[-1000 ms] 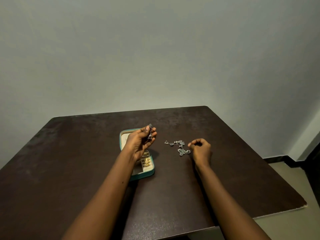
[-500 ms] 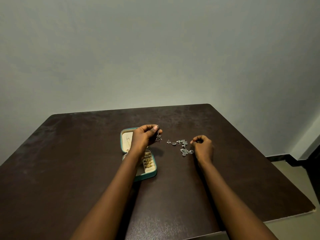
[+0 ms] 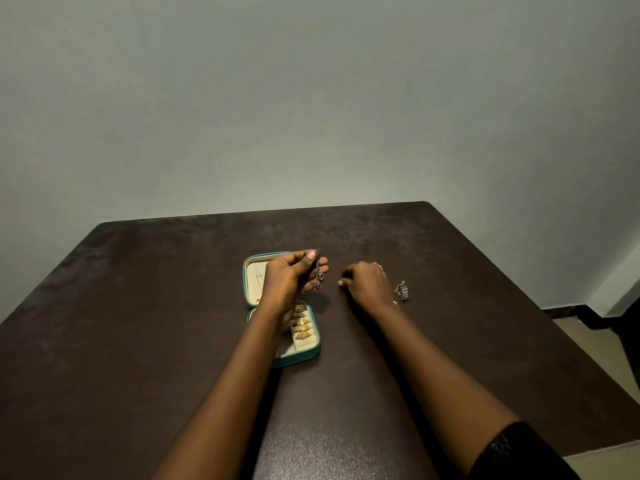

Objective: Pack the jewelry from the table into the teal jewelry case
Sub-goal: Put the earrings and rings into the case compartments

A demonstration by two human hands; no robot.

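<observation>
While L hand [image 3: 287, 282] over case [image 3: 298, 356] pinches earring [image 3: 318, 277], R hand [image 3: 365, 284] curls on table [image 3: 138, 306], grip contents unclear.

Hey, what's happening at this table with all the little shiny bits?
A person is packing jewelry into an open teal case. The left hand pinches a dangling silver piece by the case, whose tray already holds gold rings. The right hand lies curled on the table; whether it holds anything is unclear. More silver jewelry lies just right of it.
</observation>
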